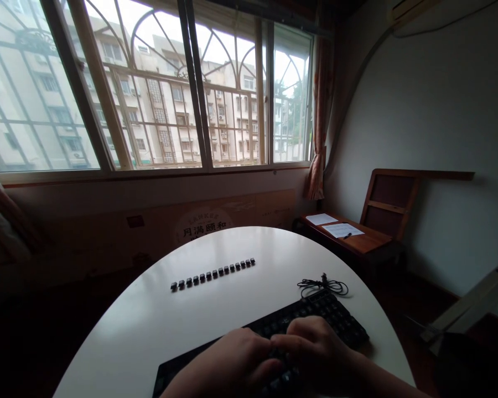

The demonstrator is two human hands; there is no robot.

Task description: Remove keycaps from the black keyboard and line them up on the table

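A black keyboard [336,315] lies slanted across the near side of a round white table [149,326]. My left hand [228,365] and my right hand [319,345] rest on its middle keys, fingers curled down and meeting at the tips. What the fingertips grip, if anything, is hidden. A row of several loose black keycaps [212,273] is lined up on the table further out. The keyboard's coiled black cable [323,285] sits by its far right corner.
A wide barred window [157,88] fills the wall behind the table. At the right stands a low wooden desk [357,237] with two paper sheets [342,230], and a wooden frame [392,202] leans on the wall.
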